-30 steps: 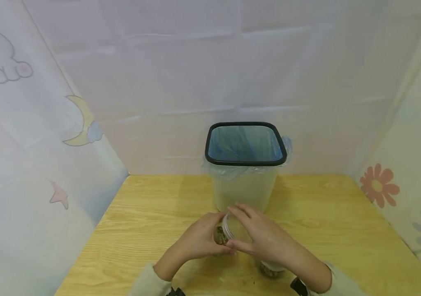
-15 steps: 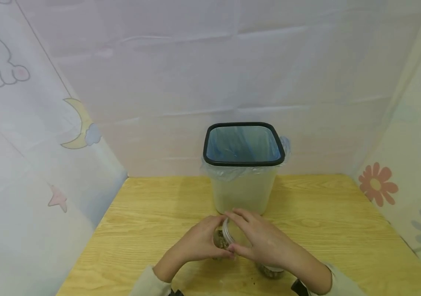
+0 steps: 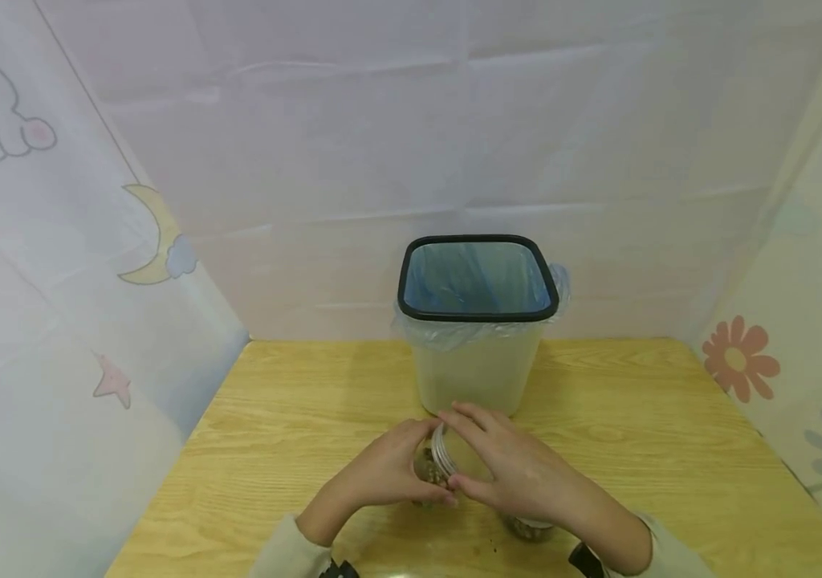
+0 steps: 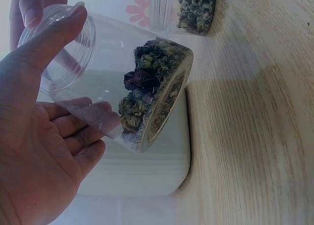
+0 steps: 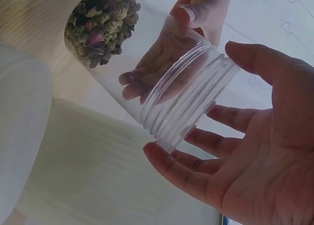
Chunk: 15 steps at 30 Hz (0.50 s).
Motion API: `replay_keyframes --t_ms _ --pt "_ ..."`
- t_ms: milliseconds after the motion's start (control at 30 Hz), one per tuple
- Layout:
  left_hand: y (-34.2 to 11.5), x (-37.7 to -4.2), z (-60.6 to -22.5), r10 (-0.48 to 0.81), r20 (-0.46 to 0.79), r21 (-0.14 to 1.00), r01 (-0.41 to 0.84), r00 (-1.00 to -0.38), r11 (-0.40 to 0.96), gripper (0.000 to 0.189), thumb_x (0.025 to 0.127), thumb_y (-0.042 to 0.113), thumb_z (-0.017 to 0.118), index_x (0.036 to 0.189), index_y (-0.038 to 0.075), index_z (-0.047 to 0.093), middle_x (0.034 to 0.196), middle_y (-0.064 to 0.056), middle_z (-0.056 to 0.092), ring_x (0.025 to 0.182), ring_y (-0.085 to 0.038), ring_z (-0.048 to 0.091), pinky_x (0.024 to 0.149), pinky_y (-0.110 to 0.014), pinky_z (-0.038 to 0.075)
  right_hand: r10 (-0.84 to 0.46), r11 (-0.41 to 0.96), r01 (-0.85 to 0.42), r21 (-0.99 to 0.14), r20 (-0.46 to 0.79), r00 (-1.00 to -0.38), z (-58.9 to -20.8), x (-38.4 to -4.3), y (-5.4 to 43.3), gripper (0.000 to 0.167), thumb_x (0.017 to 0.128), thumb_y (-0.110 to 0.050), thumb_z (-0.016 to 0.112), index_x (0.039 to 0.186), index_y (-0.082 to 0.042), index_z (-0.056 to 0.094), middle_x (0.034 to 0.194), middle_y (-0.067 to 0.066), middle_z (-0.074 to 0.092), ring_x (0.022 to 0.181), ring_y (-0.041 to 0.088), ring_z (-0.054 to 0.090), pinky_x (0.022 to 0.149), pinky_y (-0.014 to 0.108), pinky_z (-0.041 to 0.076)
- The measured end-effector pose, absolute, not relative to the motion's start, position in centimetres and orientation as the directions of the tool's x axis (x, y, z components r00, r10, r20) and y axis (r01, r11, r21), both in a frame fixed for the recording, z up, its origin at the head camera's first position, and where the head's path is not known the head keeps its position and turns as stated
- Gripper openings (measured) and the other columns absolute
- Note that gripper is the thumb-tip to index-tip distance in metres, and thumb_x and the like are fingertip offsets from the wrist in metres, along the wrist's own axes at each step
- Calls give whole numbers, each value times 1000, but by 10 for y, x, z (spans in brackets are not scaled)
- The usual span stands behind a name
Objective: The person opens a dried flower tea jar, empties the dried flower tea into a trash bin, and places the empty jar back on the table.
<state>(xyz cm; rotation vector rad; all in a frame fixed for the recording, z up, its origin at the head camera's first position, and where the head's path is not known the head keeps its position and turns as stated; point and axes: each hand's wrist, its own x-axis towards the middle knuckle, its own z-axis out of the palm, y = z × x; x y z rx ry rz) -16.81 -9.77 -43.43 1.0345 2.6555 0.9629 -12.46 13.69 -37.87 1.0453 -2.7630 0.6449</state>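
A clear jar [image 3: 429,468] of dried flower buds is tilted over the table, its base low and to the left in the head view. My left hand [image 3: 385,470] grips its side between thumb and fingers. On the mouth end, my right hand [image 3: 522,466] holds the clear screw lid [image 5: 198,109] by its rim, thumb on one side and fingers on the other. Ridged threads show beside the lid in the right wrist view. Dried buds [image 5: 100,28], greenish-yellow with some dark pink, are heaped at the jar's bottom.
A second jar of dried buds [image 3: 529,528] stands on the wooden table [image 3: 295,417], partly under my right forearm. Just beyond the hands is a pale bin [image 3: 476,369] with a black rim and plastic liner. Printed cloth walls surround the table.
The jar and both hands stay in nearly the same place. My right fingers have shifted slightly round the lid, and the head view has moved a little.
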Motion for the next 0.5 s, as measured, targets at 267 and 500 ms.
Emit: replay_keyframes --t_ms 267,500 --pt "-97 -174 -436 663 152 620 593 -733 514 96 73 65 81 152 25 44 140 7 58 126 -14 56 104 -40 50 -588 684 -638 -353 251 -769 -377 -127 142 74 92 -42 74 155 -20 41 153 9 45 133 33 52 97 52 54" --pt "-103 -176 -432 627 104 609 548 -772 573 99 71 70 79 151 20 47 141 6 57 128 -18 55 104 -43 50 -580 696 -630 -344 247 -776 -377 -129 149 73 91 -39 76 153 -18 44 151 12 47 130 35 54 90 49 57"
